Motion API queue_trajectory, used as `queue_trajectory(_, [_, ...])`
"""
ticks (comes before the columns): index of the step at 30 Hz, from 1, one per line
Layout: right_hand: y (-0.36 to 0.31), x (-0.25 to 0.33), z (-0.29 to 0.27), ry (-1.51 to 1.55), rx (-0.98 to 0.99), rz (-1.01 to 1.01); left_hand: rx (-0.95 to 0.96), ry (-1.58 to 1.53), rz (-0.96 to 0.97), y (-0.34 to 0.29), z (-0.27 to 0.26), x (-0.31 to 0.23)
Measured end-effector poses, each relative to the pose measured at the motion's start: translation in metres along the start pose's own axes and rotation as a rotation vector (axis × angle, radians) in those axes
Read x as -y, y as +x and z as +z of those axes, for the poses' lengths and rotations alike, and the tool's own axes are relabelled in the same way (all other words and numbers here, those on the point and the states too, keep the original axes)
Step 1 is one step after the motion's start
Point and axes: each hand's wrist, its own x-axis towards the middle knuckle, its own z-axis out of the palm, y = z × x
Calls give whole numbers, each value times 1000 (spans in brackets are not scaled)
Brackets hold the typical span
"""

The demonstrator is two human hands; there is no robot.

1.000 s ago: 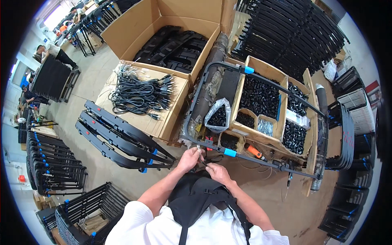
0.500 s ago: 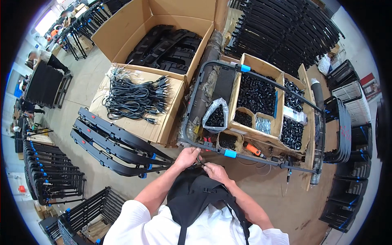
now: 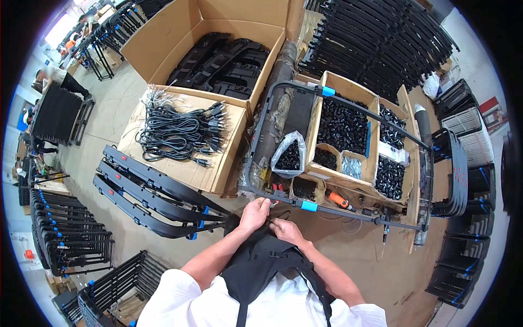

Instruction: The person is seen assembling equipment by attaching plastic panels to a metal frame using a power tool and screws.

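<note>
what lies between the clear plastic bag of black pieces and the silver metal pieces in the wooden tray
In the head view, a rounded compartment of small black pieces, plus the tray's wooden wall.

The left hand (image 3: pixel 254 216) has the front bar (image 3: pixel 348 215) of a black tubular frame directly ahead and the tapering ends of the stacked curved black parts (image 3: pixel 155 197) near its wrist; the right hand (image 3: pixel 287 231) has the apron (image 3: pixel 267 253) close below, but open room over the floor (image 3: pixel 340 253) to its right, as far as the hanging black tool (image 3: pixel 385 233). Inside the frame, bins can be reached from above; the far bar (image 3: pixel 369 113) crosses over them, and the plastic bag (image 3: pixel 287 163) stands at their left.
</note>
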Motion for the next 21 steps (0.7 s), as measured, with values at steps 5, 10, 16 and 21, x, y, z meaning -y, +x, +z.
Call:
queue_trajectory(5, [4,3,2,1,8,31,2,-80,155,2,-1,12])
queue_trajectory(10, [7,8,6,22,-49,11,127,-91,-7,18,-8,18])
queue_trajectory(16, [20,29,-1,189,-71,184,-246,-40,210,-4,-21,51])
queue_trajectory(21, [38,23,8,335,-108,225,240,164,-13,-25,-35,66])
